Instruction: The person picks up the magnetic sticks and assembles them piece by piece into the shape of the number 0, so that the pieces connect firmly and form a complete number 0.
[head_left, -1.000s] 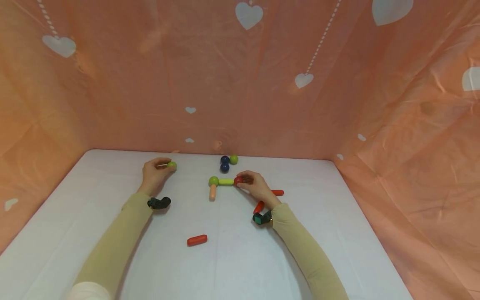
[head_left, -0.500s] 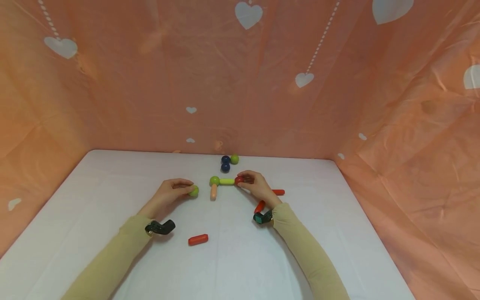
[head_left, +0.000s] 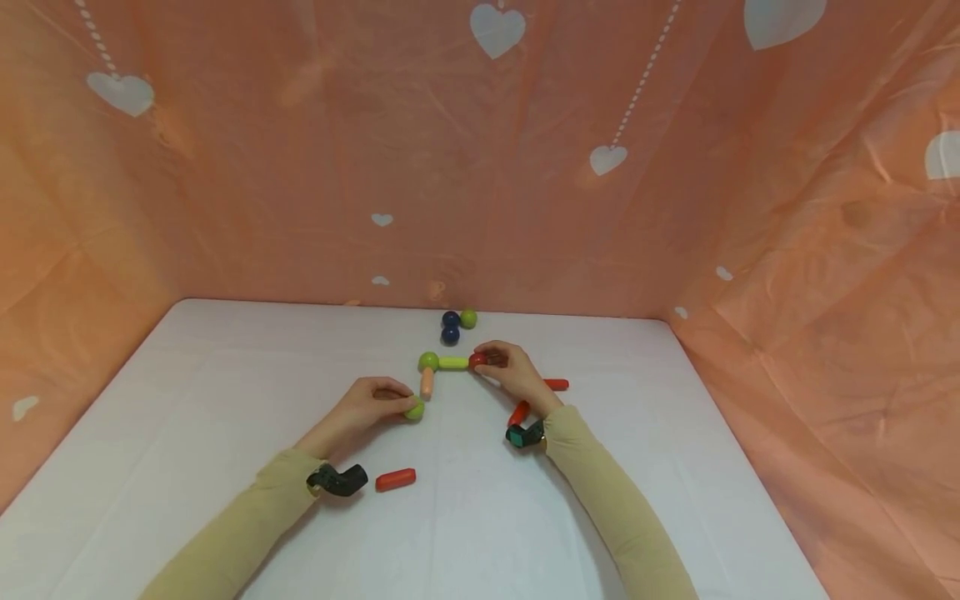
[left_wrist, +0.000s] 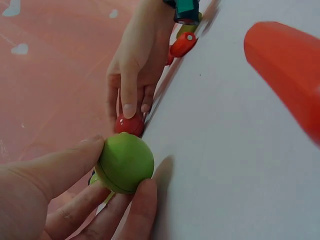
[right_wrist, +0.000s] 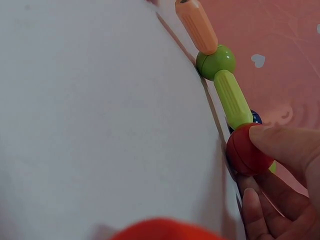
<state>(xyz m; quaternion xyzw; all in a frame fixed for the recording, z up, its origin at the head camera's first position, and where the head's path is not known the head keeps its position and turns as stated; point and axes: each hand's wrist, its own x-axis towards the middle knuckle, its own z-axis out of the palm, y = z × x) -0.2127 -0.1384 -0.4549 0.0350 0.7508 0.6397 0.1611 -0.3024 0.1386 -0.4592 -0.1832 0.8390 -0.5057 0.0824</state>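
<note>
My left hand (head_left: pixel 377 406) pinches a green ball (left_wrist: pixel 126 162) between thumb and fingertips, close by the near end of the orange rod (head_left: pixel 427 383). That rod joins a second green ball (right_wrist: pixel 216 62), from which a yellow-green rod (right_wrist: pixel 233 100) runs right to a red ball (right_wrist: pixel 248 150). Together they form an L on the table. My right hand (head_left: pixel 513 372) grips the red ball with thumb and fingers. In the left wrist view the held green ball overlaps the red ball behind it.
Two dark blue balls (head_left: pixel 450 335) and another green ball (head_left: pixel 468 318) sit near the back edge of the white table (head_left: pixel 600 500). One red rod (head_left: pixel 395 479) lies in front, right of my left wrist. Two more red rods (head_left: pixel 556 384) lie beside my right wrist.
My left hand has carried the green ball rightward and toward me, from the far left to beside the orange rod's end. My right hand stays on the red ball.
</note>
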